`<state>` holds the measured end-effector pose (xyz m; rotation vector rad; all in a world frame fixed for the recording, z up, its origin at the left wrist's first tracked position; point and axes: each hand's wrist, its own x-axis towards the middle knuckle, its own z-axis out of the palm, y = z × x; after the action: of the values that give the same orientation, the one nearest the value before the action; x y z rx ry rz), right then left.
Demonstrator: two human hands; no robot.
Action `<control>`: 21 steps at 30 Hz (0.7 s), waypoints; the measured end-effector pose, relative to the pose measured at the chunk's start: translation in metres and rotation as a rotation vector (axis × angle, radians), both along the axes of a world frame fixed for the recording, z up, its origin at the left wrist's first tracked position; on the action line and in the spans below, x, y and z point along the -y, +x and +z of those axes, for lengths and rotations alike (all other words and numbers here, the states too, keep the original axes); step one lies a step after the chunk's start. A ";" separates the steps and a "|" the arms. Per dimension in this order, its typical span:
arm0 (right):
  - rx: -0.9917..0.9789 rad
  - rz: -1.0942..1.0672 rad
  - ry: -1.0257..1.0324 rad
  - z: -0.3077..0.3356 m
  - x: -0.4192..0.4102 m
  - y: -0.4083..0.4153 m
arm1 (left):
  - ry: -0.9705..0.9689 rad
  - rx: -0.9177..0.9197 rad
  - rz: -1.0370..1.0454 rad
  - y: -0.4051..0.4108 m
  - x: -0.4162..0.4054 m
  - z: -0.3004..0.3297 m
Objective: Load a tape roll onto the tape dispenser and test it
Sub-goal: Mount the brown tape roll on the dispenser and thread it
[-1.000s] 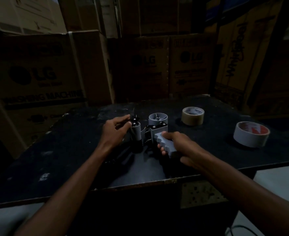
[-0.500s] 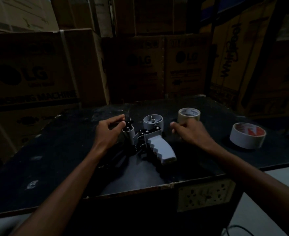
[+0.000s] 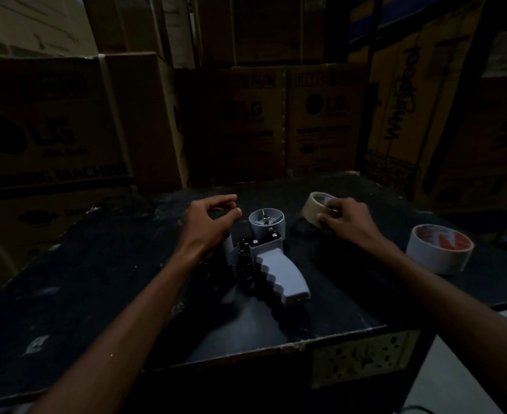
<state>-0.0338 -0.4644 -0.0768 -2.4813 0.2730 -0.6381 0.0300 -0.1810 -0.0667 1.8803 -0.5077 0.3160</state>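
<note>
Right hand (image 3: 346, 218) — fingers curled over the near rim of the beige tape roll (image 3: 316, 206), thumb against its side; the roll sits on the dark worktop (image 3: 96, 294) at about 1 o'clock from the tape dispenser (image 3: 268, 258). Left hand (image 3: 209, 224) — fingers loosely curled with thumb and forefinger tips close together, holding nothing visible, hovering over the dispenser's front roller at about 10 o'clock from the grey handle (image 3: 282, 279). The dispenser lies on its side mid-worktop, its empty grey spool hub (image 3: 266, 224) facing up between the two hands.

Compared with half a second ago, the right hand has advanced from just short of the beige roll to a grip on it, and the left hand has lifted off the dispenser's front end; a second ago the right hand was wrapped round the handle.

A second, white tape roll (image 3: 439, 251) with a red-printed core lies at 3 o'clock, well apart; its print is unreadable. Cartons (image 3: 52, 135) stacked behind read "LG" and "MACHINE"; one at upper right reads "Whirlpool" running vertically.
</note>
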 end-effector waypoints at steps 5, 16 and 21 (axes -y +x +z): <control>0.198 0.152 0.032 0.017 -0.025 -0.011 | 0.132 0.147 -0.035 -0.006 0.012 0.009; 0.309 0.421 0.026 0.043 -0.065 -0.008 | 0.070 0.218 -0.163 0.010 0.026 0.028; 0.311 0.459 0.007 0.042 -0.063 0.002 | -0.004 0.275 -0.086 0.015 0.022 0.020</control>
<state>-0.0315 -0.4013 -0.0352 -2.2766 -0.3992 -0.7995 0.0451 -0.2031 -0.0465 1.8148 -0.7703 0.5221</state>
